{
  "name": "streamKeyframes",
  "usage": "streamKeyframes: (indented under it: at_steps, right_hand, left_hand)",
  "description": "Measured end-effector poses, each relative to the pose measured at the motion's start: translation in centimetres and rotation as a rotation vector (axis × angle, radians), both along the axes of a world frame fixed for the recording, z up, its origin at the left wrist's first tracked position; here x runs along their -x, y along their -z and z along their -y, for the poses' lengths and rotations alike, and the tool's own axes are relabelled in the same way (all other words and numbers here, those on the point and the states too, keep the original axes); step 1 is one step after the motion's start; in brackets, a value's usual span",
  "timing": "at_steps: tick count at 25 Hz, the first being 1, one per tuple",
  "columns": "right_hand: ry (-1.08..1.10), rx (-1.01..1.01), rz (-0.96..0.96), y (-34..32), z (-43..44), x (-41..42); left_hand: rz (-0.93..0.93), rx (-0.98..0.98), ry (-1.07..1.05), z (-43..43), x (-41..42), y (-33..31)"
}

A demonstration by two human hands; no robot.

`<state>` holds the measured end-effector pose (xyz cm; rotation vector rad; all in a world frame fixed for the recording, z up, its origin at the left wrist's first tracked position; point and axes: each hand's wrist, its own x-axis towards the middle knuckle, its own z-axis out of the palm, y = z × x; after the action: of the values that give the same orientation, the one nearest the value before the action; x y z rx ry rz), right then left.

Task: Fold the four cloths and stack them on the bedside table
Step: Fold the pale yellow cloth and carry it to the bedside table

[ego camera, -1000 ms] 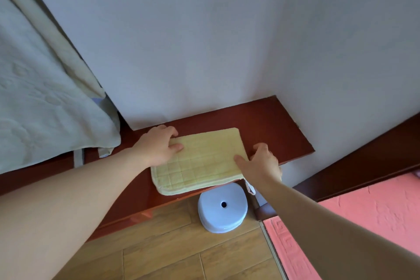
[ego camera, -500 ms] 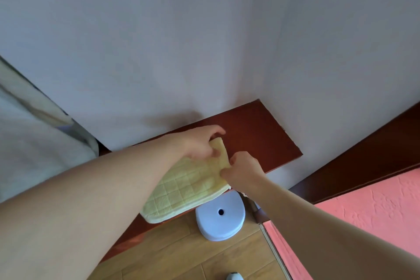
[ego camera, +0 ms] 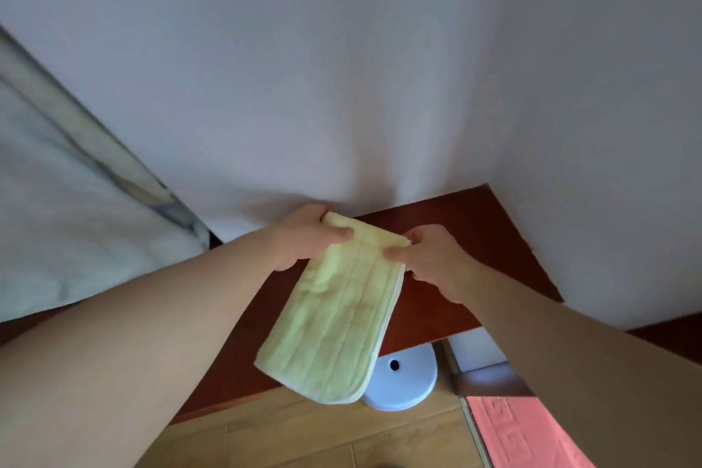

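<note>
A pale yellow quilted cloth (ego camera: pixel 338 323), folded into a long strip, hangs in the air over the dark red-brown bedside table (ego camera: pixel 467 239). My left hand (ego camera: pixel 307 236) pinches its far left corner, thumb on top. My right hand (ego camera: pixel 433 258) pinches the far right corner. The cloth's near end droops past the table's front edge. No other cloth lies on the table in this view.
White walls meet in a corner behind the table. A bed with a pale blanket (ego camera: pixel 57 232) fills the left side. A light blue round stool (ego camera: pixel 402 380) stands on the wooden floor under the table's edge. A pink mat (ego camera: pixel 532 433) lies at the lower right.
The cloth lay flat on the table under both hands; both hands have since taken its far edge and lifted it, so it now hangs as a narrower strip.
</note>
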<state>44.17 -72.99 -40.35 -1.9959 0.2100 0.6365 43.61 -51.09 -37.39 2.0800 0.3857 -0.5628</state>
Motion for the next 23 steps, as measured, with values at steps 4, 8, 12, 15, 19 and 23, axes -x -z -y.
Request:
streamKeyframes:
  at_steps: [4,8,12,15,19,23]
  right_hand:
    - [-0.072,-0.005,0.133,-0.9,-4.1,-0.5]
    - [-0.187,0.091,0.346,-2.8,-7.1,0.0]
    - [-0.212,0.131,0.535,-5.2,-8.4,-0.1]
    - [-0.26,0.154,0.617,-6.2,-8.9,0.1]
    - [-0.392,0.235,0.646,-6.6,-7.9,2.5]
    - [-0.55,0.32,0.599,-6.6,-6.1,5.0]
  left_hand:
    - [0.045,0.009,-0.133,-4.3,3.0,0.1]
    - [0.115,-0.029,-0.19,-7.5,5.5,-0.7]
    - [0.34,-0.199,-0.167,-8.8,5.9,-2.2]
    - [0.434,-0.387,-0.013,-8.9,6.5,-2.7]
    - [0.513,-0.415,0.049,-9.2,8.0,-2.8]
    - [0.563,-0.441,0.172,-8.9,10.4,-2.7]
